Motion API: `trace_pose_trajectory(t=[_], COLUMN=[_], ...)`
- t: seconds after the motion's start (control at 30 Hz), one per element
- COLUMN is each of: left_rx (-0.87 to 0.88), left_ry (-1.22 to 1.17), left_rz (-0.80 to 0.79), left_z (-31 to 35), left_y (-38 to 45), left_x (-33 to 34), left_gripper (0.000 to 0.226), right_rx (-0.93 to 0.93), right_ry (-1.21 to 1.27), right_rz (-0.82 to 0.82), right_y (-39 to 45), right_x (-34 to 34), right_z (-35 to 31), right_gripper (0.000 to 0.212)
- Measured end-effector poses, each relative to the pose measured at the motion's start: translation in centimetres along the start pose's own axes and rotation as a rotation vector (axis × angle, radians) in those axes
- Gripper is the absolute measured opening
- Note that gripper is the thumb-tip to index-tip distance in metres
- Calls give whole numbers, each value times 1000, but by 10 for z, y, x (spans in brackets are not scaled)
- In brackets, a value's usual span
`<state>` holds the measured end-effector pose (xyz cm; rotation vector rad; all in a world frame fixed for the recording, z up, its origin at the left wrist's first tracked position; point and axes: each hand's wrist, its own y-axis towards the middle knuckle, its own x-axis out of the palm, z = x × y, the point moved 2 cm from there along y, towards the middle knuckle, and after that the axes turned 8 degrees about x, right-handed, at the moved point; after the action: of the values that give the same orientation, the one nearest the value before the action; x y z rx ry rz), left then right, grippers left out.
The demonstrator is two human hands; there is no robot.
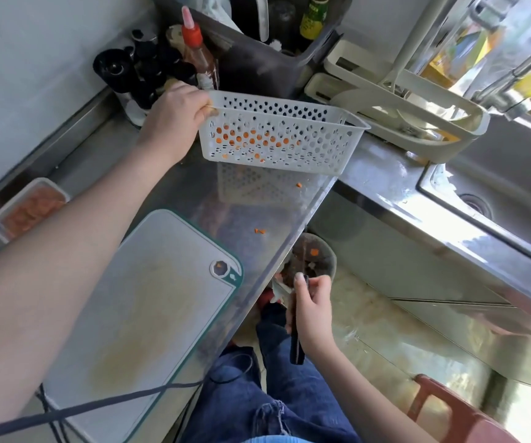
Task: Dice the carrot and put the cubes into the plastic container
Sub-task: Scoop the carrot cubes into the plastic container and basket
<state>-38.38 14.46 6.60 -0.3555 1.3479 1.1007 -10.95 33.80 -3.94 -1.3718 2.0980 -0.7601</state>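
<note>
My left hand (178, 113) grips the left rim of a white perforated plastic basket (289, 155) and holds it lifted and tilted above the steel counter (187, 183). Orange carrot cubes (251, 140) show through its holes. My right hand (313, 310) holds a knife (296, 340) by its dark handle below the counter edge, blade toward a round bin (325, 254) on the floor. A few carrot bits (259, 231) lie loose on the counter. The grey cutting board (149, 298) with a teal edge is bare.
A clear lidded container (27, 207) with orange contents sits at the counter's left edge. Bottles and a dark crate (257, 62) stand behind the basket. A white dish rack (417, 113) borders the sink (497, 193) at right. A red stool (456, 410) is at lower right.
</note>
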Motion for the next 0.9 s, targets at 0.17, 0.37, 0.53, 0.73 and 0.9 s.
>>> trace_pose_trajectory(t=[0.17,0.37,0.53,0.73,0.9], left_rx=[1,13,20,23,31], left_ry=[-2,3,-5,-8,-6], left_rz=[-12,-26,-17,12,18], left_z=[-2,-4,-6,-8,-9], left_y=[0,-2,-2,0,-3], left_x=[0,0,1,2,2], left_gripper=[27,28,27,28,26], right_rx=[61,25,28,1,5], right_ry=[-15,-195,-119,5,18], right_rz=[-338,-292,-60,-51,-120], right_y=[-5,13,20,11,30], right_x=[35,28,-26,-24,20], right_z=[7,18,15,-2,-21], right_gripper=[26,33,23,23,25])
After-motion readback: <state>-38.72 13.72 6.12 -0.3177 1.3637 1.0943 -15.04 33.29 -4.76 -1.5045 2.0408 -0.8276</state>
